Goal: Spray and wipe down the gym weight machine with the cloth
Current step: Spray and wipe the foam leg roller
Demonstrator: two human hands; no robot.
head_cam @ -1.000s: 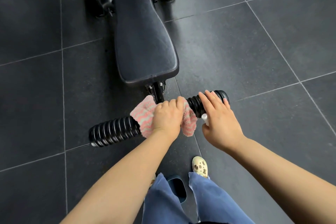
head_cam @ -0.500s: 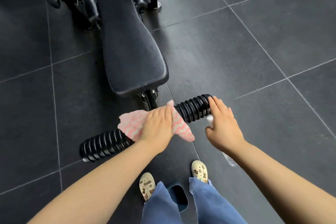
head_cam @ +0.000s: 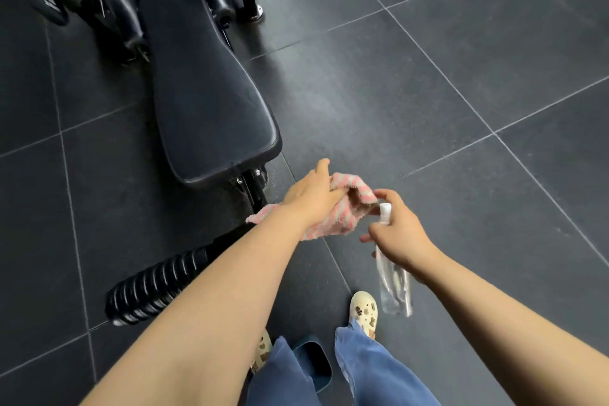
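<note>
**Cloth off the roller, bottle raised**

Now the change first: half a second ago the left hand [head_cam: 313, 194] pressed the cloth [head_cam: 342, 211] round the ribbed foam roller [head_cam: 155, 287]; it has since lifted clear, and the cloth hangs bunched in its curled fingers above the floor, just off the roller's right end. The right hand [head_cam: 400, 241], which was resting straight-fingered on that end of the roller, has drawn back and is wrapped round the neck of the clear spray bottle [head_cam: 393, 287], one finger up at the white nozzle, which sits just beside the cloth. My reading is that the wiping pass on the roller has paused and a fresh spray is coming, onto the cloth or onto the next part of the machine.

Going by size: the dark tiled floor [head_cam: 461, 109] fills the view, pale grout lines crossing it diagonally. The black padded seat [head_cam: 211, 115] of the weight machine runs from eleven o'clock down towards the centre, with its black frame and levers [head_cam: 108, 10] crowded at eleven. The roller lies at eight o'clock, partly hidden by the left forearm. At six o'clock are blue trouser legs and patterned clogs [head_cam: 364, 308]. The hands meet slightly right of centre, the bottle hanging down at five o'clock.
</note>
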